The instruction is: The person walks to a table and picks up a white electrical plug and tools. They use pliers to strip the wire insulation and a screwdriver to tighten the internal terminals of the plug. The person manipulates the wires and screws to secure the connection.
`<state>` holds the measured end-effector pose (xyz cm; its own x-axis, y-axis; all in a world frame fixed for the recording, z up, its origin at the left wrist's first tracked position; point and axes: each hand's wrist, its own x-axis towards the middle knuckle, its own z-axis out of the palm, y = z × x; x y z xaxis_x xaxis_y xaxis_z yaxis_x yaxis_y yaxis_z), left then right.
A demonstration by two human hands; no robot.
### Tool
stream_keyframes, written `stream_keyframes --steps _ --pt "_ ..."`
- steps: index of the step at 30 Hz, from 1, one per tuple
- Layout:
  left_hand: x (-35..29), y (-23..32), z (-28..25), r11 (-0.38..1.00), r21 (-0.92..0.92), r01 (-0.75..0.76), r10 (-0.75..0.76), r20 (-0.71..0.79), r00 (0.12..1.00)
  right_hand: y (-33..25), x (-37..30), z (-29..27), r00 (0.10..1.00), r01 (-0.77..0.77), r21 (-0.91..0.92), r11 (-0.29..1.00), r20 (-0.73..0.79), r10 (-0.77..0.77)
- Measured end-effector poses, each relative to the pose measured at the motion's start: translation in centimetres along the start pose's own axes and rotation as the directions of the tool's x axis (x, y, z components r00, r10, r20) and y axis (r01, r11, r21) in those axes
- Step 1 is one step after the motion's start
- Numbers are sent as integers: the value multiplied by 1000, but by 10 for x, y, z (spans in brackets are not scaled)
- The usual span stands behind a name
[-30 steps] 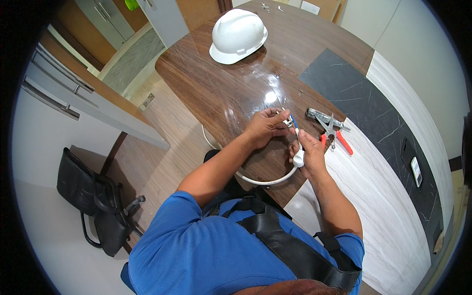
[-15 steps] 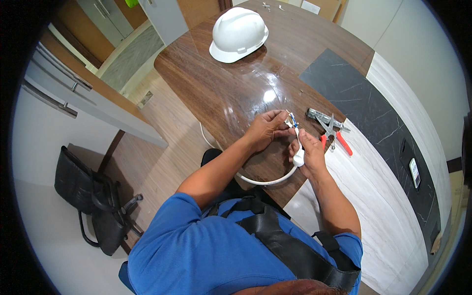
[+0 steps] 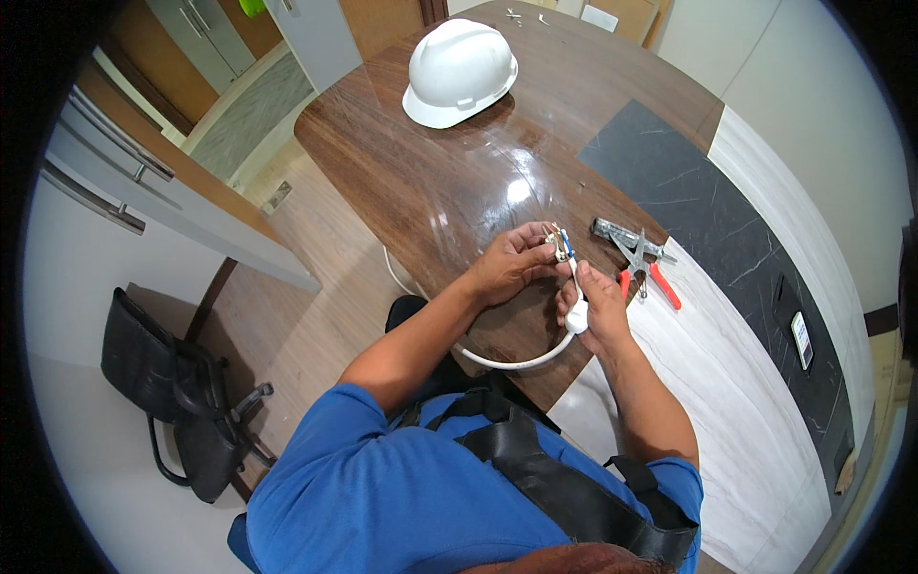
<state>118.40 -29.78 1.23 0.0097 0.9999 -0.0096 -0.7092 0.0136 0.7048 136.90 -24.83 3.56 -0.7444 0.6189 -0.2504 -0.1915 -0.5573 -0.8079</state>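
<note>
Over the wooden table, my left hand (image 3: 516, 265) pinches a small white-and-metal plug insert (image 3: 557, 245) between thumb and fingers. A blue wire shows at the insert, on the end of a white cable (image 3: 521, 364). My right hand (image 3: 601, 304) is closed around this cable just below the bared wires. A white plug cover (image 3: 577, 317) sits on the cable against my right palm. From there the cable loops down and left past the table edge. Beyond my right hand lie red-handled pliers (image 3: 662, 284) and a tool with a dark, shiny handle (image 3: 617, 231).
A white hard hat (image 3: 460, 75) rests on the wooden table (image 3: 382, 143) at the far side. Small scraps (image 3: 514, 16) lie at the far end. To the right, a phone (image 3: 801, 341) lies on a dark marble-look strip (image 3: 660, 153). A black chair (image 3: 172, 383) stands at left.
Both hands keep their grip on the plug insert and cable, with the insert turned slightly. The whole view has shifted a little.
</note>
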Motion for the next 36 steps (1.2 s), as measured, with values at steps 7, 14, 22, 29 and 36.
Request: stream_keyframes --steps 7,14,22,29,36 --pt "1 -4 -3 1000 29 5 -5 -8 1000 1 0 0 1000 18 -38 999 19 -17" --pt "0 -5 -1 999 5 -31 32 -35 999 5 2 0 999 35 -79 996 -9 -36" --pt "1 -7 3 1000 6 10 -9 -127 992 6 0 -1 996 48 -125 991 -74 -57" --pt "0 -6 7 987 156 26 -14 -75 997 8 -3 7 969 23 -127 992 -242 -53" --pt "-3 -9 11 987 159 -10 18 -47 999 10 -8 6 964 56 -101 993 -254 -81"
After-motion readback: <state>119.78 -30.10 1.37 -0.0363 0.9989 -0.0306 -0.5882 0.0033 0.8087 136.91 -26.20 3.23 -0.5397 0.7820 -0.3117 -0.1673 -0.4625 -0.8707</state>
